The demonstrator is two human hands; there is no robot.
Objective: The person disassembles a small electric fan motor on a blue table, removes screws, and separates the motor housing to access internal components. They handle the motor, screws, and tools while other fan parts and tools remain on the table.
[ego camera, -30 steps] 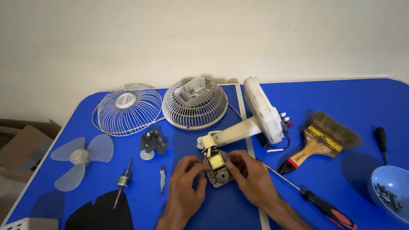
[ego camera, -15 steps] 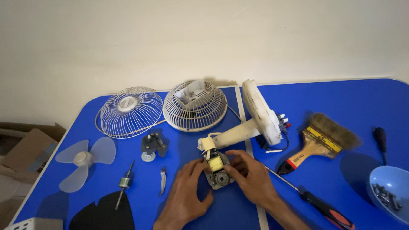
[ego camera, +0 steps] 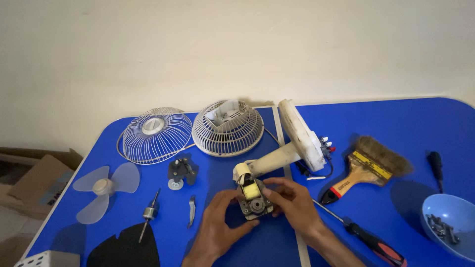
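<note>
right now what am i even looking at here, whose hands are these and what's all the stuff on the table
The single picture comes from a camera worn on a person's head, looking down at their own two bare hands over a blue table. There is no machine here. The left hand and the right hand together grip a small electric fan motor with a yellow coil. A taken-apart fan lies around it: two wire fan guards, a pale fan blade, the cream fan base and stand, a dark bracket and a motor shaft. To the right lie a paintbrush, a red-handled screwdriver and a blue bowl of small dark parts, probably screws.
</note>
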